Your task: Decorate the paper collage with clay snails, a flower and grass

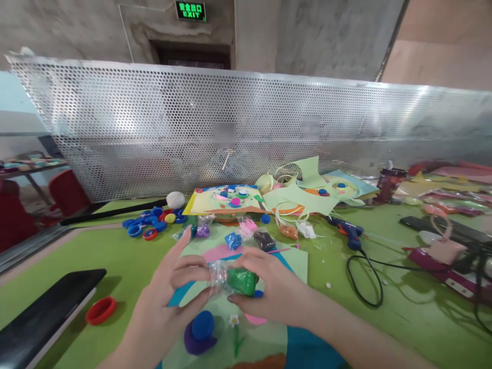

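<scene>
A clear plastic bag of green modelling clay (241, 282) is held between my two hands. My left hand (165, 292) pinches the bag's gathered clear end, its index finger pointing up. My right hand (271, 287) grips the clay end from the right, fingers and thumb closed around it. Below them lies a paper picture (219, 348) with a blue bottle cap (203, 325) set in purple clay, and a small white flower (234, 321) on a green stem. Just beyond my hands are bagged lumps of blue clay (232, 240), pink clay (248, 226) and black clay (265, 240).
At left are a black tablet-like slab (49, 307), a red ring-shaped cap (100, 310) and a heap of bottle caps (148, 221). A glue gun (349, 231) and its looped cord lie right, near a power strip (442, 266). A perforated metal screen (246, 113) stands behind.
</scene>
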